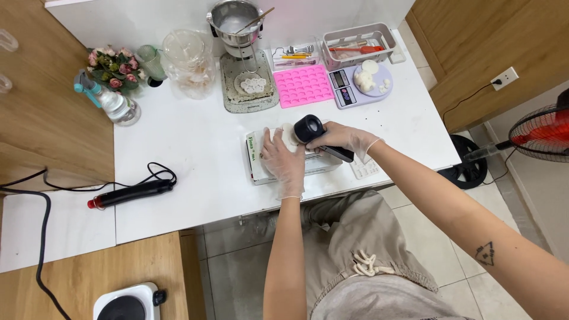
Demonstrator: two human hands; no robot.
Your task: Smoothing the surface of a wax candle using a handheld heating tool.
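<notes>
My left hand lies spread, pinning the pale round piece to the white box on the table | my right hand wraps the black heat tool, nozzle aimed at the piece.

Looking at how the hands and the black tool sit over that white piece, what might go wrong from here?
1. The right hand holds the black handheld tool right beside the gloved left hand, which presses the white round piece; the tool may catch the glove.
2. The white box under them lies near the table edge; a push could slide it off.
</notes>
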